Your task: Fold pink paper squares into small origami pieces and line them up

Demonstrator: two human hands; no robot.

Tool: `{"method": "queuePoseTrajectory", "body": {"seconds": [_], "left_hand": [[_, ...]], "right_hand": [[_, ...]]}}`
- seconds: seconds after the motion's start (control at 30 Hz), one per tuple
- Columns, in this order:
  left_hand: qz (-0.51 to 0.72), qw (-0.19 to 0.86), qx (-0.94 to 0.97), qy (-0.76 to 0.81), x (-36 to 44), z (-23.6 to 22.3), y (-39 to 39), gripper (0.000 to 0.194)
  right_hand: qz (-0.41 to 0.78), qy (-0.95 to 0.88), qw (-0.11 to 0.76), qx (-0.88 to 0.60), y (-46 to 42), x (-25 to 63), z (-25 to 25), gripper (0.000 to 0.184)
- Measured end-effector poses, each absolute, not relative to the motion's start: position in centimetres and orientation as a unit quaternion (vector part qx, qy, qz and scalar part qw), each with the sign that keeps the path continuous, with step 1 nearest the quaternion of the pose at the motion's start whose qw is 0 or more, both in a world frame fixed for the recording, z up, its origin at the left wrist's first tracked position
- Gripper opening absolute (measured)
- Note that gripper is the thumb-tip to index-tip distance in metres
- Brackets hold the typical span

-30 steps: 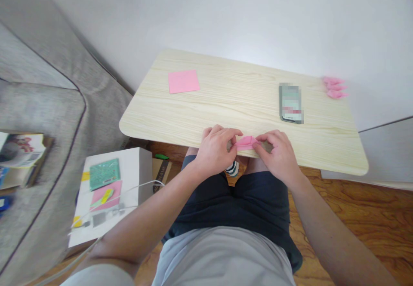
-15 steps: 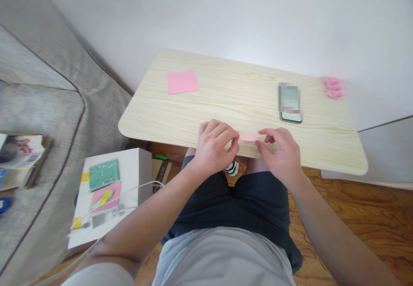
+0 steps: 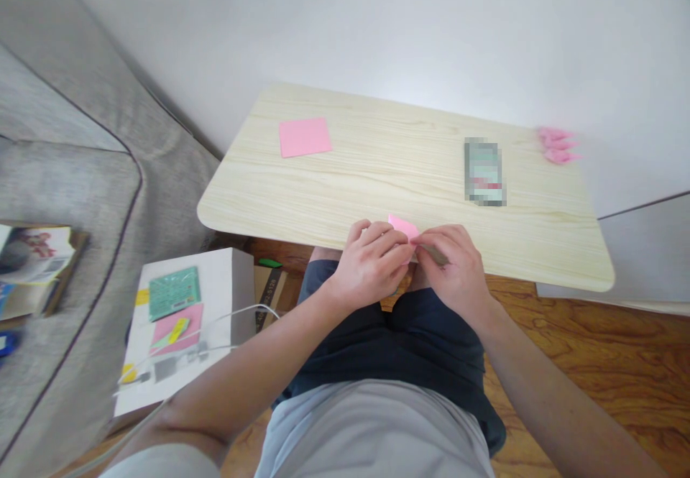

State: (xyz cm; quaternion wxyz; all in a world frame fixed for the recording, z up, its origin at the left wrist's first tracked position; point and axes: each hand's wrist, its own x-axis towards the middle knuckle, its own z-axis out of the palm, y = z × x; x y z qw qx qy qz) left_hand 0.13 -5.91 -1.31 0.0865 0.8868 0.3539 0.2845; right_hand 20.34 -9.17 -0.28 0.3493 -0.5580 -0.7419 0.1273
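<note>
Pink paper (image 3: 402, 226) was held over the near edge of the table (image 3: 377, 176), pinched between thumb and fingers of the left hand (image 3: 369, 266) and of the right hand (image 3: 458, 266). A fold was apparently being shaped; steady alignment was called for by any crease.

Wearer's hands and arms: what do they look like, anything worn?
Left hand and right hand are ungloved, no rings or watch visible. Both forearms are bare. Pale grey sleeve on the left upper arm, plain; right sleeve is out of frame.
</note>
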Motion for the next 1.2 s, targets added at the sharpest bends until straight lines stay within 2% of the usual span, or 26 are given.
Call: {"method": "queuePoseTrajectory", "body": {"seconds": [0.27, 0.53, 0.63, 0.9, 0.97, 1.1, 1.2], "left_hand": [[0.268, 0.119, 0.889, 0.351, 1.5, -1.8, -6.2, 0.021], [0.326, 0.143, 0.874, 0.331, 1.0, -2.1, -6.7, 0.021], [0.339, 0.115, 0.858, 0.368, 0.4, -1.7, -5.5, 0.026], [0.259, 0.075, 0.869, 0.414, -0.6, -1.3, -4.6, 0.035], [0.256, 0.069, 0.869, 0.418, -0.8, -1.7, -5.1, 0.039], [0.252, 0.065, 0.866, 0.426, -1.2, -2.2, -5.7, 0.046], [0.253, 0.065, 0.862, 0.433, -1.3, -2.2, -5.8, 0.046]], "right_hand": [[0.118, -0.726, 0.328, -0.592, -8.5, 21.2, -0.4, 0.020], [0.067, -0.757, 0.295, -0.579, -7.3, 21.7, -1.3, 0.021], [0.044, -0.779, 0.288, -0.555, -6.4, 22.2, -1.8, 0.020], [-0.002, -0.789, 0.303, -0.535, -6.8, 22.2, -1.1, 0.016], [0.002, -0.783, 0.300, -0.544, -8.3, 21.7, -1.3, 0.021], [-0.008, -0.791, 0.256, -0.555, -11.3, 20.8, -2.2, 0.048], [-0.020, -0.789, 0.226, -0.572, -12.4, 20.4, -2.8, 0.054]]}}
